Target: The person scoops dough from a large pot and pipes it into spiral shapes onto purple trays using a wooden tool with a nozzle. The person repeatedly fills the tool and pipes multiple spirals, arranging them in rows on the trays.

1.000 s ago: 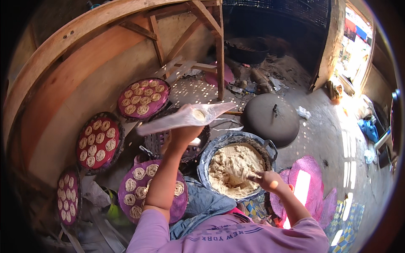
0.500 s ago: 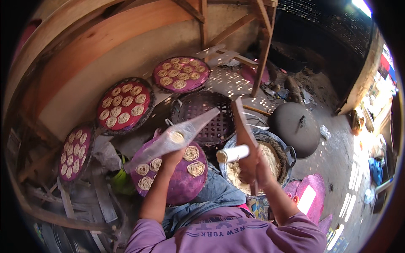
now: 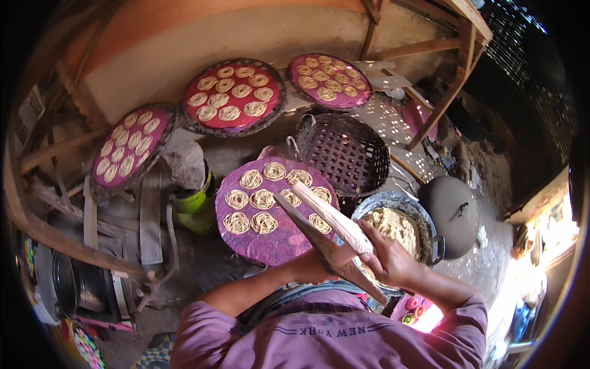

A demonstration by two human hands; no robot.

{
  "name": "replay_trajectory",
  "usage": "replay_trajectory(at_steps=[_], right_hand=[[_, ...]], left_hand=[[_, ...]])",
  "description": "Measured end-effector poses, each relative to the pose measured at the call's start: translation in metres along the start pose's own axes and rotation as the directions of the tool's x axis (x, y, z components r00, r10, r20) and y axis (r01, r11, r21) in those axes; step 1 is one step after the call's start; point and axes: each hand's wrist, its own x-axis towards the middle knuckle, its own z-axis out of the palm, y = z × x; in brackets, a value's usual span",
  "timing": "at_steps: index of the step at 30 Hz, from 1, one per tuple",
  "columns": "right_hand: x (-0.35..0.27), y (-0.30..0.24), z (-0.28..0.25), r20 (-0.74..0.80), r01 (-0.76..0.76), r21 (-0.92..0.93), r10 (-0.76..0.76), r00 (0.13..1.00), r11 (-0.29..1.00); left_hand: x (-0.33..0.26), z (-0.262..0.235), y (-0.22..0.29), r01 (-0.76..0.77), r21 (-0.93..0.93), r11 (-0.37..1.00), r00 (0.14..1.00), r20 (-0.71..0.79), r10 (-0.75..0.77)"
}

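Tan wall (image 3: 153, 64) and wood frame (image 3: 448, 111) behind, light speckles on the floor (image 3: 384, 120). Person in a purple shirt (image 3: 344, 329), bent over the work. Half a second ago two wooden pieces were held well apart, one per hand, the left-hand one over the near tray, the other over the pot; now a dark bar (image 3: 313, 230) and a pale bar (image 3: 332, 215) are close together, slanting over the near tray (image 3: 270, 249), ends by the hands.

Right hand (image 3: 393, 261): fingers curled around the pale bar's lower end, thumb by the dark bar. Left hand (image 3: 310, 269): up against the dark bar; fingers mostly hidden, can't tell their grip.

Near tray shows more coils (image 3: 262, 199) than before, less covered by arm and wood. Pot (image 3: 393, 200) of dough (image 3: 396, 226) to the right, partly behind the right hand; lid (image 3: 452, 215) just beside. Basket (image 3: 347, 150) beyond the near tray. Three coil-filled trays (image 3: 224, 86) by the wall, same as earlier. Green bucket (image 3: 196, 212) at left.
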Motion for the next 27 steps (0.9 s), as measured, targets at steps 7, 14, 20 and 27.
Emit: replay_trajectory(at_steps=[7,14,20,27], right_hand=[[0.018,0.038,-0.028,0.604,-0.494,0.761,-0.180,0.777,0.420],[0.059,0.040,-0.036,0.616,-0.585,0.784,-0.144,0.775,0.207],[0.114,0.033,-0.010,0.604,-0.561,0.567,0.159,0.781,0.604],[0.121,0.028,-0.005,0.580,-0.499,0.489,0.160,0.798,0.715]], left_hand=[[-0.011,-0.057,0.005,-0.030,-0.087,0.996,0.984,-0.176,0.015],[-0.010,-0.191,0.008,-0.658,-0.753,-0.026,0.740,-0.653,0.160],[0.018,-0.157,-0.120,-0.769,-0.588,-0.250,0.582,-0.806,0.103],[0.004,-0.155,-0.141,-0.859,-0.490,-0.150,0.503,-0.862,-0.066]])
